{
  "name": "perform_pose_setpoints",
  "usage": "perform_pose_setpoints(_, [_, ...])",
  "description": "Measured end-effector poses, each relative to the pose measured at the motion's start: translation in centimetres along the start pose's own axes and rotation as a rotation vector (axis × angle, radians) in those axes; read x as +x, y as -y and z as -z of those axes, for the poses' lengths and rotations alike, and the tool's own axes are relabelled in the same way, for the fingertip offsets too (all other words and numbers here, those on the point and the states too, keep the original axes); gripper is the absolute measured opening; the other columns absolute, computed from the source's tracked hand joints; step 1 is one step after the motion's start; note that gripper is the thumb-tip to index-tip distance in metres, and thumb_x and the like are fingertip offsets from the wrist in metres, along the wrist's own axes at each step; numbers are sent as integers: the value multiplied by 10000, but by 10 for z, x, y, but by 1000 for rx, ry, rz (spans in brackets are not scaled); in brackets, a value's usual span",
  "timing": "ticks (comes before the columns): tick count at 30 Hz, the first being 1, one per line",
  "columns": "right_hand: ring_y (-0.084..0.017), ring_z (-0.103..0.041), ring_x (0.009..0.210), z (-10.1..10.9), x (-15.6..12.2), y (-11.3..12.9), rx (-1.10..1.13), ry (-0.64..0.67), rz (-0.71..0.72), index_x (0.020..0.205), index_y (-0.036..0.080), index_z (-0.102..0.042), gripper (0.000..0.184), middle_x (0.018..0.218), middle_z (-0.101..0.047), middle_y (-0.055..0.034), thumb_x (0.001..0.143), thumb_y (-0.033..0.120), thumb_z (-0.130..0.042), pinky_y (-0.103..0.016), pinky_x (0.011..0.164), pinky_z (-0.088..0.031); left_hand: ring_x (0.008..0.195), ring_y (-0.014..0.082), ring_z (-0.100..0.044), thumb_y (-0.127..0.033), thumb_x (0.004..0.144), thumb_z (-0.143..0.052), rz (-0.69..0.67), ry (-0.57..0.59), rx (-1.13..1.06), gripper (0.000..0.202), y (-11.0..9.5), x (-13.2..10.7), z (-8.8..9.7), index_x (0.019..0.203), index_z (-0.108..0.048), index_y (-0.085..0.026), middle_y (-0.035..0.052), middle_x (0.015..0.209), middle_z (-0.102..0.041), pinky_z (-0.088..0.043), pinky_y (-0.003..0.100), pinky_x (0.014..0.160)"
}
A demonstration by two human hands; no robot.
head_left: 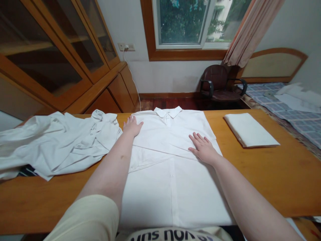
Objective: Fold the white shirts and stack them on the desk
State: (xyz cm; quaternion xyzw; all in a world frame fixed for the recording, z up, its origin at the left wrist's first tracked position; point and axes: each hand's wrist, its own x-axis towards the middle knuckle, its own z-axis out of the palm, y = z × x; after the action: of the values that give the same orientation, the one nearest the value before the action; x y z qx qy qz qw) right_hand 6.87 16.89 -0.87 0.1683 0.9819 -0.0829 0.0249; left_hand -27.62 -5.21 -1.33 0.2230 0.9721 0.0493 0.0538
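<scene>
A white button-up shirt [155, 187] lies spread face up on the wooden table, its collar at the far edge and its hem towards me. The sleeves are laid across the chest. My left hand [132, 126] rests at the shirt's left shoulder edge, fingers apart and pointing away from me. Flat on the folded sleeve at the right side of the chest is my right hand [202, 147], its fingers spread. Neither hand grips the cloth.
Crumpled white clothing [75, 140] is heaped on the left of the wooden table [265, 177]. A neatly folded white garment [251, 130] lies to the right. Beyond stand a glass-fronted cabinet [100, 72], an armchair [217, 82] and a bed [296, 110].
</scene>
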Motion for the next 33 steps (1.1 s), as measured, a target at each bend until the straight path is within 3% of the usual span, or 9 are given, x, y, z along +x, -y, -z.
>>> perform_pose_setpoints(6, [-249, -148, 1426, 1, -1, 1, 13, -8, 0, 1482, 216, -278, 665, 1545, -201, -93, 918, 567, -301, -476, 1124, -185, 1429, 311, -122, -539, 869, -254, 239, -43, -73, 781, 1, 21, 0, 1480, -199, -57, 178, 1550, -143, -140, 530, 1130])
perform_pose_setpoints(10, [-249, -146, 1427, 4, -2, 3, 12, 11, -9, 1484, 206, -275, 667, 1547, -193, -90, 919, 560, -303, -473, 1127, -178, 1430, 310, -116, -527, 874, -246, 313, -93, -105, 780, -5, 30, -2, 1474, -194, -32, 185, 1549, -148, -130, 548, 1125])
perform_pose_setpoints(13, [-255, -146, 1426, 5, -2, 4, 10, 13, -7, 1484, 199, -276, 668, 1547, -187, -92, 920, 556, -305, -478, 1127, -181, 1422, 334, -129, -511, 875, -288, 317, -139, -140, 766, -8, 29, -3, 1464, -214, -27, 197, 1543, -166, -113, 590, 1109])
perform_pose_setpoints(15, [-260, -147, 1425, 5, -2, 4, 9, 6, -5, 1484, 200, -274, 669, 1546, -187, -98, 919, 557, -308, -482, 1125, -184, 1391, 367, -204, -469, 862, -365, 296, -243, -159, 721, -10, 25, -1, 1438, -286, -43, 221, 1513, -249, -154, 603, 1090])
perform_pose_setpoints(18, [-260, -152, 1424, 4, -1, 3, 9, 1, -13, 1483, 208, -276, 666, 1546, -194, -100, 918, 559, -312, -481, 1124, -184, 1305, 324, -368, -300, 868, -370, 92, -382, -144, 505, -15, 16, 3, 1325, -475, -111, 183, 1400, -449, -279, 488, 1073])
perform_pose_setpoints(21, [-255, -150, 1425, 3, -1, 3, 10, 4, -11, 1483, 215, -274, 664, 1549, -187, -93, 918, 561, -313, -476, 1126, -180, 1263, 252, -425, -242, 878, -325, -211, -300, -86, 437, -20, 14, 4, 1223, -587, -189, 94, 1345, -525, -319, 379, 1066])
perform_pose_setpoints(23, [-253, -149, 1426, 4, -1, 3, 10, 8, -11, 1484, 213, -273, 663, 1549, -184, -90, 918, 557, -314, -475, 1126, -179, 1303, 248, -389, -290, 892, -309, -280, -216, -36, 480, -21, 17, 3, 1301, -534, -181, 83, 1413, -467, -276, 390, 1099])
perform_pose_setpoints(28, [-250, -148, 1426, 5, -1, 3, 13, 19, -13, 1487, 210, -264, 668, 1548, -188, -92, 919, 559, -310, -471, 1127, -179, 1427, 288, -146, -442, 920, -236, -191, -37, 51, 625, -20, 29, 0, 1486, -241, -176, 110, 1560, -171, -132, 494, 1137])
perform_pose_setpoints(33, [-248, -146, 1426, 4, -1, 1, 17, 11, -7, 1486, 217, -267, 671, 1549, -186, -90, 917, 570, -305, -471, 1126, -180, 1431, 307, -107, -545, 898, -213, -137, -13, 56, 703, -22, 35, -1, 1501, -172, -187, 111, 1571, -105, -115, 502, 1137])
